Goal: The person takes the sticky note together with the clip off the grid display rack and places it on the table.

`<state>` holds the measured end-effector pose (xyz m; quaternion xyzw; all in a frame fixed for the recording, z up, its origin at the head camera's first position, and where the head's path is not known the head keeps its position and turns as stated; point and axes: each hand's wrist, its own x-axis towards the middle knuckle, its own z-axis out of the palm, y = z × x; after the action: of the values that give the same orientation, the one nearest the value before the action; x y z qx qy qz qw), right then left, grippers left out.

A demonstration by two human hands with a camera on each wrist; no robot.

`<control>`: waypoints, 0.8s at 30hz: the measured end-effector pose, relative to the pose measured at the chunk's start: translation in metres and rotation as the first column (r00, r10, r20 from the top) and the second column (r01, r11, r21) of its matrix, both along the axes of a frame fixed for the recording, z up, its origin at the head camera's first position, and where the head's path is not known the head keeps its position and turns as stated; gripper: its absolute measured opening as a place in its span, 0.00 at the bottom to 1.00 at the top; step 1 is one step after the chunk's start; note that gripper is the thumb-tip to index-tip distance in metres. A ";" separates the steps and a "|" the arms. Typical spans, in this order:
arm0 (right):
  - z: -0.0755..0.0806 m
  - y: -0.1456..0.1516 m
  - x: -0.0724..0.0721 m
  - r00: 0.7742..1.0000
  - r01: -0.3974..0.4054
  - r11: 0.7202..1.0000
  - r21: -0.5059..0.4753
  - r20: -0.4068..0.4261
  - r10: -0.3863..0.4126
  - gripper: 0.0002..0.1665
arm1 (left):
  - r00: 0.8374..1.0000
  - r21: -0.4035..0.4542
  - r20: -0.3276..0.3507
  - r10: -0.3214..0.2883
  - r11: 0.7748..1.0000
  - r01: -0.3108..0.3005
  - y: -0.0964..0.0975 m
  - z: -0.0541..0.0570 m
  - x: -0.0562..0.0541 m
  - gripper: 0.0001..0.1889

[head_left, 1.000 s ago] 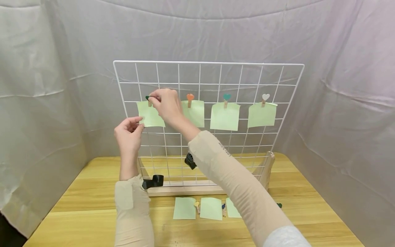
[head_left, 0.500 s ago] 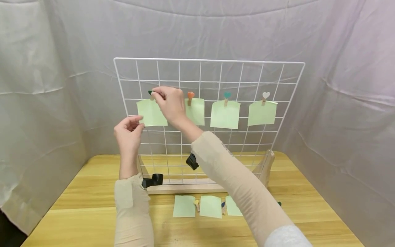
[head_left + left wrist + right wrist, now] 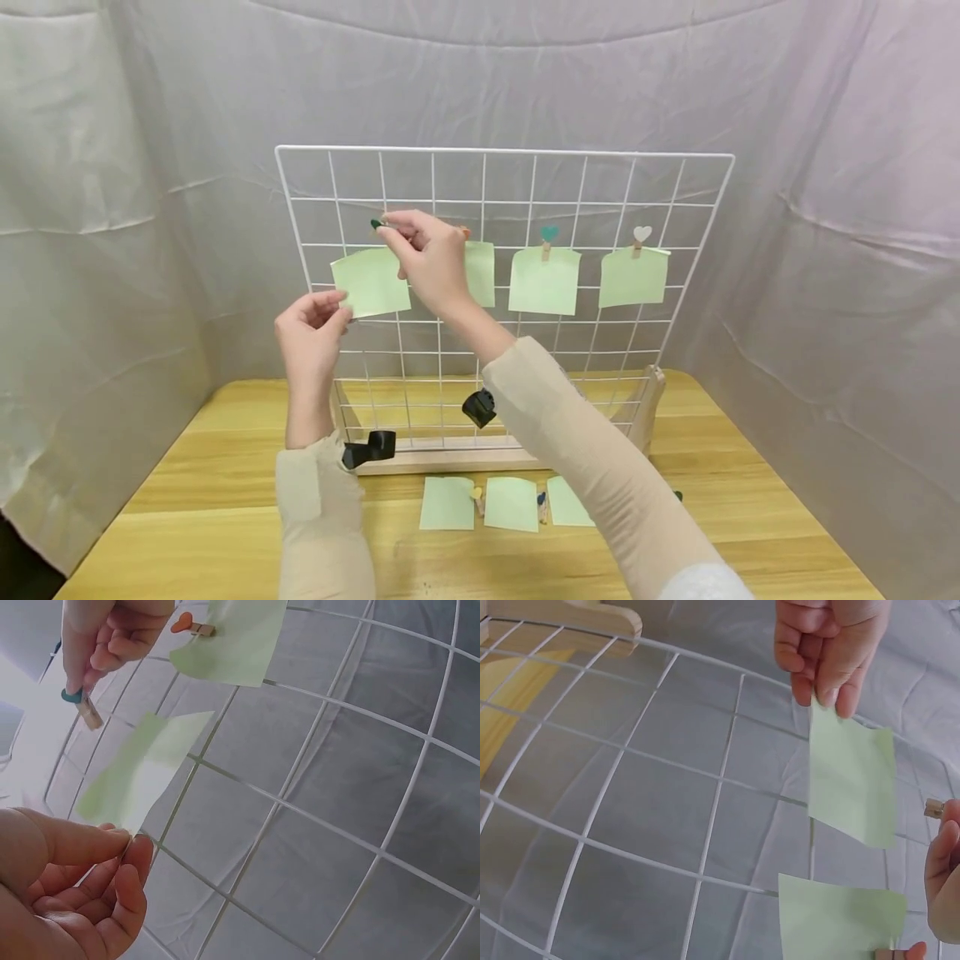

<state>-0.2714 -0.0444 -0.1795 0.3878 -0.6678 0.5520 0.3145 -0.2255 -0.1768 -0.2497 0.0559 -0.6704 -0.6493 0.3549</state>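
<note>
Head view | orange clip [image 3: 466, 232] mostly hidden (behind right hand [image 3: 435, 257], pinching green clip [image 3: 376, 223]) | note [image 3: 372, 284] right of pinching left hand [image 3: 311, 332]

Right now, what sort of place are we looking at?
Likely a staged tabletop work booth: gray fabric hangs behind and on both sides, a wood-grain table sits between, and a white wire grid on it holds clipped green notes.

Wrinkled grey cloth [image 3: 600, 92] hangs around a yellowish wood-grain table [image 3: 187, 533].

Wrinkled beige sleeves [image 3: 592, 454], black wrist fittings [image 3: 382, 445]
</note>
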 end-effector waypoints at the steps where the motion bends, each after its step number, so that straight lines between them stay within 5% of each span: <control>1: -0.001 0.001 0.001 1.000 -0.012 1.000 -0.008 0.008 0.012 0.10 | 1.000 0.003 -0.002 0.000 1.000 0.000 0.000 0.000 0.001 0.10; 15: -0.018 0.027 0.010 0.994 -0.083 0.991 -0.102 0.061 0.089 0.10 | 0.998 0.010 -0.059 -0.024 1.000 0.025 0.007 -0.009 0.005 0.10; 24: -0.036 0.038 0.014 0.985 -0.082 0.989 -0.124 0.142 0.100 0.09 | 0.999 -0.033 -0.039 -0.032 0.999 0.031 0.013 -0.025 0.009 0.08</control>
<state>-0.2572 -0.0065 -0.2152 0.3568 -0.6373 0.6314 0.2607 -0.2162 -0.1637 -0.2747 0.0265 -0.6745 -0.6447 0.3588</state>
